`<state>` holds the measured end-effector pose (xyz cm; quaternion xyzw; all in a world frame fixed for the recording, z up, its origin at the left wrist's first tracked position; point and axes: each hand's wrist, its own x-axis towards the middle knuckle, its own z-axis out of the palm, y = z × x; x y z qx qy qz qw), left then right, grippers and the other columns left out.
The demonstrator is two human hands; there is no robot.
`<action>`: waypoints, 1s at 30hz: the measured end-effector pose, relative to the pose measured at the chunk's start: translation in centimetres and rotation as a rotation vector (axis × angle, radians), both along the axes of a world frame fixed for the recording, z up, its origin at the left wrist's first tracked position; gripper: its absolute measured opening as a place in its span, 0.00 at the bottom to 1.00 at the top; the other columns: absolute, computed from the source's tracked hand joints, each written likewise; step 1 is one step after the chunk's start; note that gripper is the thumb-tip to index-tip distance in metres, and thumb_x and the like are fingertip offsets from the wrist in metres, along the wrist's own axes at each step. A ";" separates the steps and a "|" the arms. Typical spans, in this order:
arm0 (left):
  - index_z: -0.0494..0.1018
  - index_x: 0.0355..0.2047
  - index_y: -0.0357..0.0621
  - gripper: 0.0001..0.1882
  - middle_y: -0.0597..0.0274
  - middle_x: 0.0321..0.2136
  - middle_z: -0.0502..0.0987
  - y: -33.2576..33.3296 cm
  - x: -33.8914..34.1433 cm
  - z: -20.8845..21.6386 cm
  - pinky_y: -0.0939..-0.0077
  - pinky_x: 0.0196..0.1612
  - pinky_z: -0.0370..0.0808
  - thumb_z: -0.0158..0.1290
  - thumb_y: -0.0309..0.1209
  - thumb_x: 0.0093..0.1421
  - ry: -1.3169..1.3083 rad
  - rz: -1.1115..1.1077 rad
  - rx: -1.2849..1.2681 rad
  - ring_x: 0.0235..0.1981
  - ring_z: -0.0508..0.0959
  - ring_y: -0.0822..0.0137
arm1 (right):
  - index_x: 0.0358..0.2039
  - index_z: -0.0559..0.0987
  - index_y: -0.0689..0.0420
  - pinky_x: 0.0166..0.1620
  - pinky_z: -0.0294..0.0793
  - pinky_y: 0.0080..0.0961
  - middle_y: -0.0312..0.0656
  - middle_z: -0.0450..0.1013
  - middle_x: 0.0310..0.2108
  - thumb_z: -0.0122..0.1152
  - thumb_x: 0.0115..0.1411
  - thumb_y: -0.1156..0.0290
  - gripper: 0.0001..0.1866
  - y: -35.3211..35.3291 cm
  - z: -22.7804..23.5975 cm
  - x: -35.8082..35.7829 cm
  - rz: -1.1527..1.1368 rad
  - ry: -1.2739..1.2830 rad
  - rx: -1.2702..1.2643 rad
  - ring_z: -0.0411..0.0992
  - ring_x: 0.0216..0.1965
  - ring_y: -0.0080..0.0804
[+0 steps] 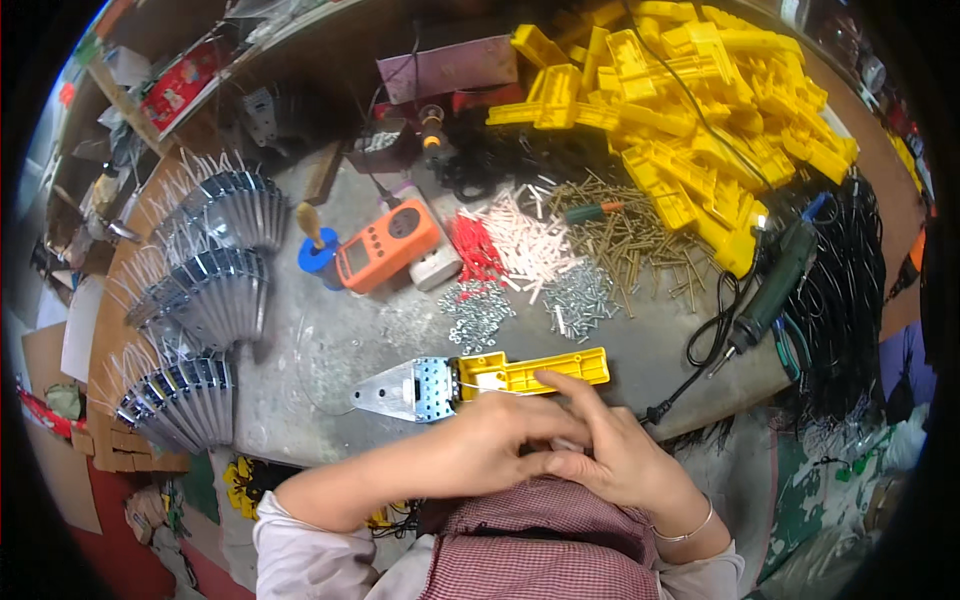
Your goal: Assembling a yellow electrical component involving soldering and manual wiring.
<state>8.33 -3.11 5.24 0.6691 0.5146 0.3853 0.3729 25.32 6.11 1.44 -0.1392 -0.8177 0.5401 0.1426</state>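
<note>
A yellow plastic handle half (pixel 556 371) lies at the front of the table, with its hollow side up. At its left end sits a tapered silver metal plate (pixel 388 390) with a perforated section; a white wire runs within the handle. My left hand (pixel 500 432) is just in front of the handle, its fingers curled; whatever is in them, if anything, is hidden. My right hand (pixel 622 450) meets it from the right, with its index finger stretched toward the handle and its thumb by the left fingers. I cannot tell whether that finger touches the handle.
Fanned metal plates with wires (pixel 205 300) line the left side. Behind the handle lie small metal nuts (pixel 475 318), screws (pixel 582 300), white tubes (pixel 525 235), red pieces (pixel 476 248) and long brass-coloured screws (pixel 620 235). An orange meter (pixel 390 243), yellow shells (pixel 690 100) and a green power screwdriver (pixel 775 285) surround them.
</note>
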 end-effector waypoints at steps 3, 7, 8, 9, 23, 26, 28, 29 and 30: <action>0.77 0.33 0.37 0.10 0.58 0.28 0.79 3.3 -4.9 1.1 0.70 0.34 0.75 0.58 0.22 0.48 0.086 0.191 -0.010 0.30 0.79 0.62 | 0.45 0.75 0.63 0.28 0.68 0.22 0.36 0.70 0.21 0.64 0.56 0.66 0.19 0.8 0.5 0.5 -0.212 -0.011 -0.322 0.67 0.23 0.21; 0.79 0.29 0.41 0.08 0.54 0.26 0.79 8.7 -6.8 -2.2 0.68 0.35 0.75 0.59 0.29 0.48 0.714 0.421 -0.006 0.30 0.79 0.57 | 0.31 0.79 0.65 0.31 0.65 0.19 0.35 0.68 0.23 0.64 0.56 0.70 0.10 0.8 -0.2 -0.6 -0.315 0.264 -0.425 0.65 0.26 0.20; 0.79 0.28 0.42 0.07 0.54 0.26 0.79 9.4 -6.6 -3.4 0.66 0.36 0.75 0.59 0.30 0.48 0.737 0.420 -0.018 0.30 0.79 0.56 | 0.29 0.78 0.66 0.32 0.65 0.18 0.36 0.69 0.25 0.64 0.55 0.72 0.09 0.7 -0.3 -0.9 -0.353 0.348 -0.498 0.65 0.27 0.20; 0.80 0.27 0.44 0.07 0.54 0.25 0.79 10.1 -6.5 -4.7 0.64 0.36 0.75 0.59 0.32 0.48 0.763 0.422 -0.029 0.30 0.79 0.55 | 0.29 0.78 0.66 0.32 0.65 0.18 0.36 0.69 0.25 0.64 0.55 0.72 0.09 0.7 -0.6 -0.8 -0.329 0.349 -0.498 0.65 0.27 0.20; 0.76 0.33 0.40 0.08 0.54 0.24 0.78 8.9 -6.5 -4.7 0.70 0.33 0.75 0.57 0.25 0.51 0.434 0.463 0.144 0.28 0.80 0.61 | 0.29 0.78 0.64 0.29 0.62 0.12 0.29 0.71 0.24 0.60 0.58 0.74 0.06 0.9 0.2 -1.9 -0.494 0.351 -0.485 0.63 0.26 0.12; 0.75 0.33 0.35 0.07 0.67 0.31 0.77 6.7 -6.2 -2.2 0.81 0.39 0.73 0.57 0.22 0.52 -0.070 0.345 -0.146 0.35 0.76 0.76 | 0.28 0.79 0.64 0.29 0.61 0.11 0.28 0.70 0.23 0.61 0.57 0.73 0.06 1.3 0.3 -1.9 -0.466 0.336 -0.544 0.63 0.25 0.11; 0.74 0.34 0.35 0.08 0.65 0.32 0.77 4.0 -5.3 -1.1 0.81 0.41 0.73 0.58 0.22 0.52 -0.287 0.307 -0.193 0.35 0.76 0.76 | 0.28 0.79 0.64 0.28 0.60 0.12 0.28 0.70 0.23 0.61 0.57 0.73 0.07 1.3 0.4 -1.9 -0.424 0.318 -0.556 0.62 0.24 0.11; 0.74 0.35 0.36 0.10 0.64 0.33 0.77 3.1 -5.1 -1.0 0.80 0.42 0.72 0.58 0.23 0.52 -0.502 0.278 -0.236 0.36 0.76 0.75 | 0.28 0.79 0.64 0.27 0.59 0.12 0.27 0.69 0.23 0.61 0.57 0.72 0.07 1.4 0.4 -1.7 -0.370 0.301 -0.567 0.61 0.24 0.11; 0.74 0.35 0.36 0.10 0.64 0.33 0.77 2.4 -5.0 -1.2 0.80 0.42 0.72 0.58 0.23 0.52 -0.507 0.281 -0.239 0.36 0.76 0.75 | 0.28 0.79 0.64 0.27 0.59 0.12 0.27 0.69 0.23 0.61 0.57 0.72 0.07 1.4 0.4 -1.6 -0.370 0.295 -0.568 0.61 0.24 0.11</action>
